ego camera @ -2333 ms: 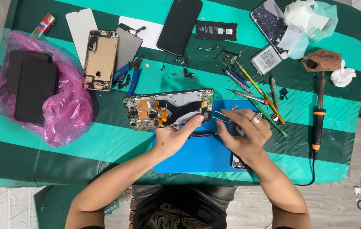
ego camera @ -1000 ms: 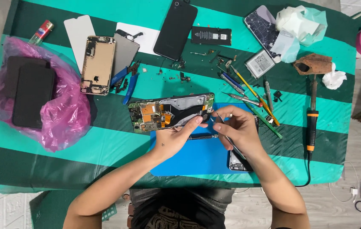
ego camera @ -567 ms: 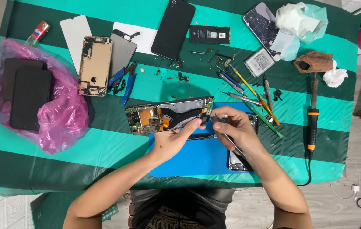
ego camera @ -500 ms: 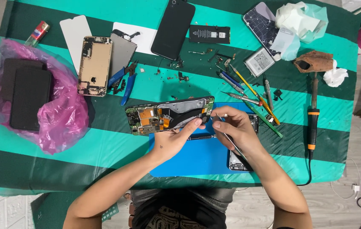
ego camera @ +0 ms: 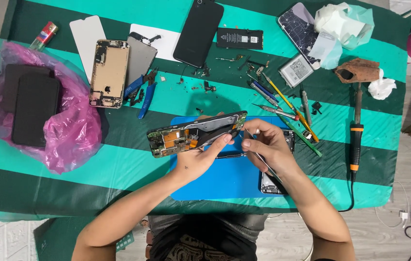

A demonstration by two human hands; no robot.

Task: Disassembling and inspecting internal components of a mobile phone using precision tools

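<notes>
So the opened phone body (ego camera: 197,135) sits dead center in the frame, held tilted just above the top edge of the blue work mat (ego camera: 215,179), long side running left to right. Its back is off and you can see the guts: green circuit board and orange-copper patches on the left half, a grey-silver plate and dark curved part toward the right end. The left hand (ego camera: 200,157) comes up from below and grips it, thumb and fingertips wrapped over the lower edge. The right hand (ego camera: 266,147) is right beside the phone's right end, fingers pinched shut on thin metal tweezers (ego camera: 263,157) that run back diagonally across the hand toward the lower right; can't tell whether the tips touch the phone. Under the right wrist another phone frame (ego camera: 275,181) lies on the mat's right edge. Just upper right of the hands there's a scatter of screwdrivers and picks (ego camera: 283,104), and further right a soldering iron (ego camera: 356,130) with an orange band, lying vertically. Top of the frame has a black phone (ego camera: 198,31) face down, a black battery (ego camera: 240,38), a cracked phone (ego camera: 298,26) and some crumpled tissue (ego camera: 343,21). Upper left has a gold-toned gutted phone (ego camera: 110,72) with blue-handled pliers (ego camera: 140,92) next to it, and far left a pink plastic bag (ego camera: 65,130) with two dark devices on it. All on a green-striped desk (ego camera: 70,164).
</notes>
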